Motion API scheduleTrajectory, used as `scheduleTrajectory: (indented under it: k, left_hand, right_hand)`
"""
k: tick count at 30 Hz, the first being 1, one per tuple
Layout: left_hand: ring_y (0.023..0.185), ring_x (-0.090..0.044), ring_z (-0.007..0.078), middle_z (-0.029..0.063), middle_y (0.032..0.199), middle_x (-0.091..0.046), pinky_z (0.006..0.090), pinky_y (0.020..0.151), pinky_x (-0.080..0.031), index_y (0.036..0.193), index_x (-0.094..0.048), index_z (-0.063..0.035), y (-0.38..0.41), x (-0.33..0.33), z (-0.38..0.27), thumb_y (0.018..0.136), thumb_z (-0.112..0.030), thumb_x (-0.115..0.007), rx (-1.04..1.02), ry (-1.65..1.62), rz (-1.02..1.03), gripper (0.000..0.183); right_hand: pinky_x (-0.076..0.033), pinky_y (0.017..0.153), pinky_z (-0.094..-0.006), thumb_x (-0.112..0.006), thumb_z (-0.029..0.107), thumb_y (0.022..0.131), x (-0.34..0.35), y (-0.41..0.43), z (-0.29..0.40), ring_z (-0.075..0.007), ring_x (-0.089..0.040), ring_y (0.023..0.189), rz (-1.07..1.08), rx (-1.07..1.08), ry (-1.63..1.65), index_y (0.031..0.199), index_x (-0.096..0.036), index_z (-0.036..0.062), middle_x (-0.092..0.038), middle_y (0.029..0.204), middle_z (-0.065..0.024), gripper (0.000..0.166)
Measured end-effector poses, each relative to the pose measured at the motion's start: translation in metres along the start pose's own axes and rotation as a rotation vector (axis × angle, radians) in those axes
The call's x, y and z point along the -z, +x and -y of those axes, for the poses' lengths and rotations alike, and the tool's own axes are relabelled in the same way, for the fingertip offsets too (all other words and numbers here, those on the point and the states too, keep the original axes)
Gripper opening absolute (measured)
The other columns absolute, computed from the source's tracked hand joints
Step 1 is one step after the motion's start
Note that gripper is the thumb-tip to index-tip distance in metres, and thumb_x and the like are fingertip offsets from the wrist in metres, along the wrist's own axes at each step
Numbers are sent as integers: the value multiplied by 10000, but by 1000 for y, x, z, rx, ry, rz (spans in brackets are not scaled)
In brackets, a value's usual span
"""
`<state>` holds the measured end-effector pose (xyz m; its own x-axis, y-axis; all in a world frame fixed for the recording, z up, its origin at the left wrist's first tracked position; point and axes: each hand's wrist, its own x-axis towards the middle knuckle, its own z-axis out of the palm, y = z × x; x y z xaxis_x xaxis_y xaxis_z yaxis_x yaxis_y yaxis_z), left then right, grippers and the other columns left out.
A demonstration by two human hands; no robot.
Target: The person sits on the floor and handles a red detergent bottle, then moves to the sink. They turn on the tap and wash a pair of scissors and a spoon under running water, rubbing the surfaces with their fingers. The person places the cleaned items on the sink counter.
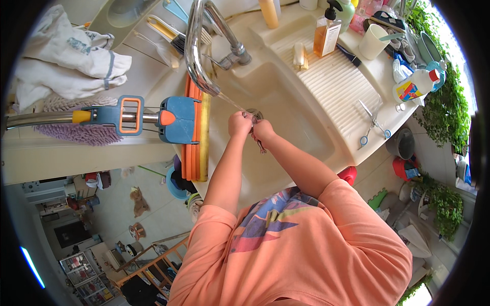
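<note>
My left hand (239, 124) and my right hand (264, 130) are close together over the basin of a cream sink (306, 111). Between them they grip a small dark, shiny object (262, 147); its lower end hangs below my right hand. My fingers cover most of it, so its kind is unclear. A thin stream of water (232, 102) runs from the chrome faucet (197, 57) onto my hands. Partly hidden behind them is the round metal drain (255, 113).
A sponge mop (178, 119) stands along the sink's left side. On the ribbed washboard to the right are soap bars (300, 56), a pump bottle (326, 36) and scissors (372, 124). A white cup (373, 42) and a red-capped bottle (415, 85) stand farther right.
</note>
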<state>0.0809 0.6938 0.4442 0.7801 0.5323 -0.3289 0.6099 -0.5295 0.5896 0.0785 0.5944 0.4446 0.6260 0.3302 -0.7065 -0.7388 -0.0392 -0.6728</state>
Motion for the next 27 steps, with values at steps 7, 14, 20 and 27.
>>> scheduleTrajectory:
  k: [7,14,20,27]
  left_hand:
    - [592,-634,197,111,699,-649,345,511,-516,804,-661,20,5,-2,8,721,-152,-666,116,-476,137,191]
    - [474,-575,169,108,638,-609,312,382,-473,702,-618,39,4,4,3,692,-72,-649,186,-503,73,116]
    - [492,-579,160,86,636,-613,318,419,-475,698,-621,22,1,14,-2,691,-62,-647,204,-448,184,88]
    - [529,-572,143,80,638,-633,313,505,-464,744,-631,-5,-2,16,-22,764,-182,-667,-15,-120,185,181]
  right_hand:
    - [-308,362,-269,-359,-11,847,5,5,-1,-132,-440,455,10,-75,161,812,-484,16,-543,637,-90,132]
    - [-301,370,-270,-351,-21,842,-5,-11,3,-137,-440,459,-24,-46,154,907,-480,-3,-571,668,-110,145]
    - [-289,373,-252,-342,12,871,2,-12,7,-112,-419,458,76,-122,149,881,-510,9,-553,652,-81,168]
    - [-285,348,-216,-378,282,955,9,-3,7,-59,-368,418,149,-177,105,702,-502,85,-487,566,-2,344]
